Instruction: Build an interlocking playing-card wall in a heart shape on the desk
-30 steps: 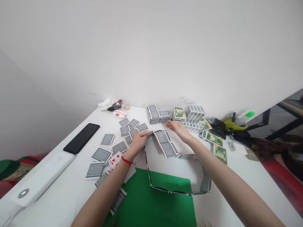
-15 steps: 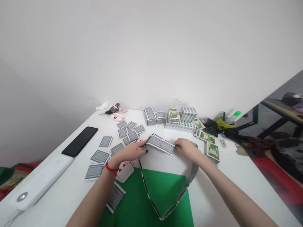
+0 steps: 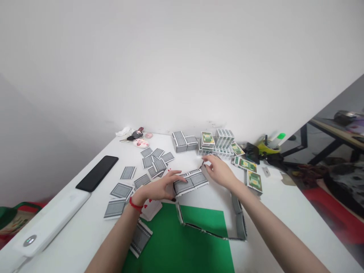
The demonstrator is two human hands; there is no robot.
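Note:
A long strip of folded, joined playing cards [image 3: 240, 224] with grey patterned backs bends into a loop in front of me. My left hand [image 3: 160, 186], with a red band at the wrist, grips the left end of its far section, thumb below and fingers on top. That section shows grey card backs facing up. My right hand [image 3: 220, 172] pinches a dark-edged end just beyond the section's right side; the fingertips partly hide it. Loose grey-backed cards [image 3: 127, 172] and a few face-up cards with red hearts [image 3: 150, 209] lie beside my left hand.
A green mat [image 3: 170, 242] lies under the loop's near side. Folded card blocks [image 3: 179, 142] and stacked card boxes [image 3: 224, 138] stand by the wall. More boxes [image 3: 254, 182] sit to the right. A phone [image 3: 97, 173], a white device [image 3: 57, 218] and keys [image 3: 133, 135] are leftward.
My right hand has moved away and leftward, to the far side of the card section. The loop has shifted right, and its pointed near side has become a flatter edge.

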